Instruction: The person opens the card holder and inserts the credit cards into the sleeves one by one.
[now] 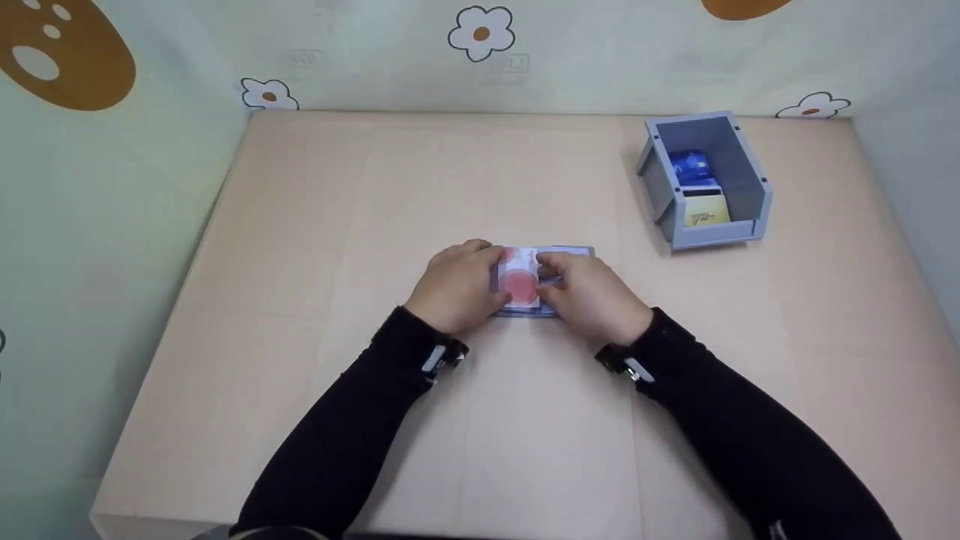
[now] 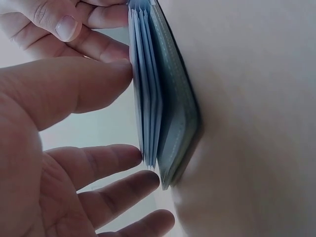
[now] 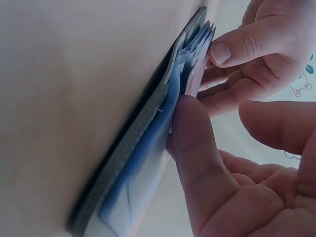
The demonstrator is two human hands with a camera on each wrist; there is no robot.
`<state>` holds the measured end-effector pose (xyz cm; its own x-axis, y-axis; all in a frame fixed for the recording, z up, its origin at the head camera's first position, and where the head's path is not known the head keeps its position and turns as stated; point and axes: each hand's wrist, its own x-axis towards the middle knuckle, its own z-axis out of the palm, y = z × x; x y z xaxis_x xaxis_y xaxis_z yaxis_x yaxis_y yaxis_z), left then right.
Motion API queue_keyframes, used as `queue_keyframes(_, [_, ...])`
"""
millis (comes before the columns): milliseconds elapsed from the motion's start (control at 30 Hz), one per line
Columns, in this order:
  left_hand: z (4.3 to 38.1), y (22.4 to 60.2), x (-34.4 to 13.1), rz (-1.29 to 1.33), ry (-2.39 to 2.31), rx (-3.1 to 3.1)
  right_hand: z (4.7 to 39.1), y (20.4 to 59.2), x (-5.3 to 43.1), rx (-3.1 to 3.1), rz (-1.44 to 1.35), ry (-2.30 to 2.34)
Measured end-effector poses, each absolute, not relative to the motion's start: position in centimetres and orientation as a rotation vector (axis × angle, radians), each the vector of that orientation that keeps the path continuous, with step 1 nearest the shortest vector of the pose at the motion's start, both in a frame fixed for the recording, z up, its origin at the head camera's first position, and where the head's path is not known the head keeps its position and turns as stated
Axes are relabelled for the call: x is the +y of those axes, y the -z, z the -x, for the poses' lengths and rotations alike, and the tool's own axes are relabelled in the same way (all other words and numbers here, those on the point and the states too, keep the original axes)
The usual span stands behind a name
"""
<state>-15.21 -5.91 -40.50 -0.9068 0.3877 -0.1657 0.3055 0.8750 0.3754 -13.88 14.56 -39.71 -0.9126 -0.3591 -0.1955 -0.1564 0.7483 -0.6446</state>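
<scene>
A card holder [image 1: 571, 249] with several clear sleeves [image 2: 145, 89] lies open on the table, its grey-green stitched cover [image 2: 180, 106] underneath. Over its left half sits a white card with pink circles [image 1: 519, 286]. My left hand [image 1: 459, 283] grips the sleeves at the left side, thumb toward the near edge and index finger toward the far one. With my right hand [image 1: 592, 291] I pinch the card's right edge, the thumb [image 3: 195, 143] against it and the index finger raised apart. The right hand covers much of the holder's right half.
A grey open-front bin [image 1: 712, 238] stands at the back right of the table, with blue packs [image 1: 690, 166] and a yellow one [image 1: 706, 211] inside. Behind the table [image 1: 375, 195] rises a wall with flower prints [image 1: 481, 34]; side walls flank it.
</scene>
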Motion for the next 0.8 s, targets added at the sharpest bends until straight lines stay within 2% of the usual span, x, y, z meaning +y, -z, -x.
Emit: queue_keyframes(800, [15.30, 40.58, -5.97, -0.532, -0.530, 2.792, 13.72, 39.69, 14.37, 2.564, 0.472, 1.019])
